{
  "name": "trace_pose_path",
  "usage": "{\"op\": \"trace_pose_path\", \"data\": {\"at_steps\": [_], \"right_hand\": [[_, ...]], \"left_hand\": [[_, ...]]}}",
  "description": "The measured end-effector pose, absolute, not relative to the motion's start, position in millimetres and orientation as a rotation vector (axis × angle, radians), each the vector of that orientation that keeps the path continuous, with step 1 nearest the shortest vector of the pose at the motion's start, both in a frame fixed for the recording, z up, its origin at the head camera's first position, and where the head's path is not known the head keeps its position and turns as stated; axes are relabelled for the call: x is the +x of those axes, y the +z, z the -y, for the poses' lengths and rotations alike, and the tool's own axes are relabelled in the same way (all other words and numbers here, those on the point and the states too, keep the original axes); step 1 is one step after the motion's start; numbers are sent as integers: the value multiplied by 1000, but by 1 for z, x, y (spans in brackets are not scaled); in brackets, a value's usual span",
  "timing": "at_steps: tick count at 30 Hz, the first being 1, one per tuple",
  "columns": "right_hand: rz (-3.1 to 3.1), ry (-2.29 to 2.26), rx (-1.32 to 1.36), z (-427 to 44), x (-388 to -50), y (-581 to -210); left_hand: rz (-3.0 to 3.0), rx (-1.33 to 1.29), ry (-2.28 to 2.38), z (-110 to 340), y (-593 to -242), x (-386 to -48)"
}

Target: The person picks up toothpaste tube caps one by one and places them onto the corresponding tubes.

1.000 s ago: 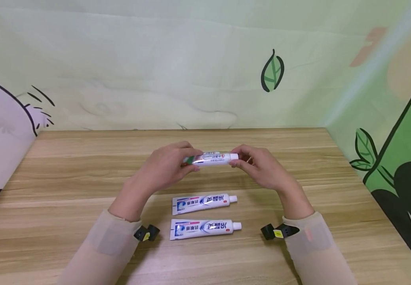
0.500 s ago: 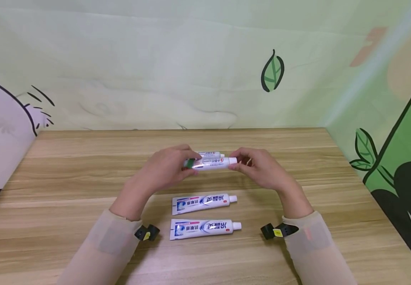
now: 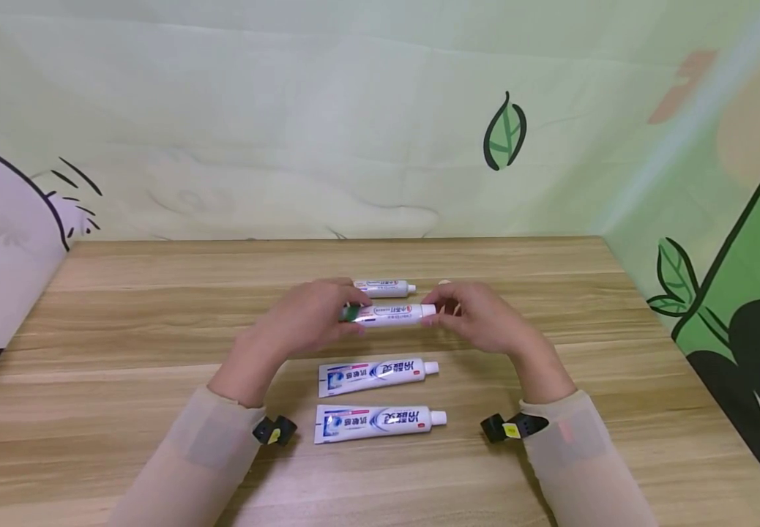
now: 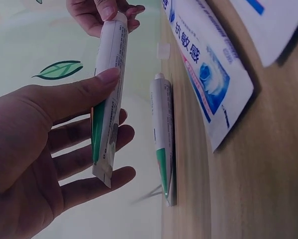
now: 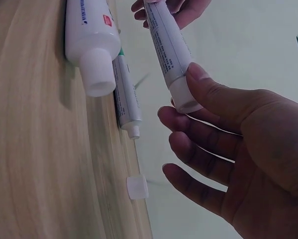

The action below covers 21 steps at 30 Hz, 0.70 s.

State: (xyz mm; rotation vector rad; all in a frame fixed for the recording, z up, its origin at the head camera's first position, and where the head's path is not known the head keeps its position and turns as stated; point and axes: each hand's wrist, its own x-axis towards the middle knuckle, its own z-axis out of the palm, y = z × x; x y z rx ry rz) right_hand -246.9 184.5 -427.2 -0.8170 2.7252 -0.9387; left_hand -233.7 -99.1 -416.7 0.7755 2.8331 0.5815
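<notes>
Near the surface's far edge (image 3: 189,252), only wrist views clearly show a cap (image 5: 137,187); left hand (image 3: 314,316) and right hand (image 3: 482,316), facing, pinch a raised tube (image 3: 389,316).

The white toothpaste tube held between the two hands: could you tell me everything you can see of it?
The white, glossy, plastic-looking toothpaste tube has a green patch near its flat tail and small print along its body. Its round white plastic cap is on, at the end toward the person's right. The tube lies roughly level in the air, above the brown wood-grain table. The bare left hand holds it toward the tail; the bare right hand pinches the cap end.
</notes>
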Motion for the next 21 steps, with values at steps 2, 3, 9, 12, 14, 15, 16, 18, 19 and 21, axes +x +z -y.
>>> {"op": "trace_pose_path", "data": {"at_steps": [2, 3, 9, 12, 14, 15, 16, 18, 19, 21], "right_hand": [[-2716, -934, -824, -185, -248, -429], [-2715, -930, -823, -185, -248, -429], [-2689, -900, -793, -184, -249, -432], [-2668, -891, -770, -183, -249, -433], [-2657, -885, -758, -182, -249, -434], [-2654, -881, -753, -182, -249, -435], [-2650, -878, -748, -182, -249, -435], [-2645, -868, -738, -182, -249, -436], [-2644, -859, -731, -181, -249, -436], [-2645, -842, -727, -181, -249, -436]], "left_hand": [[-2823, 770, 580, 99, -418, -234], [-2819, 770, 576, 98, -419, -235], [-2793, 767, 551, 97, -422, -236], [-2776, 775, 542, 97, -423, -236], [-2774, 792, 520, 96, -425, -236], [-2775, 801, 511, 96, -425, -236], [-2775, 810, 504, 96, -426, -236], [-2773, 811, 494, 96, -427, -236], [-2771, 804, 491, 96, -427, -236], [-2764, 787, 497, 95, -428, -236]]}}
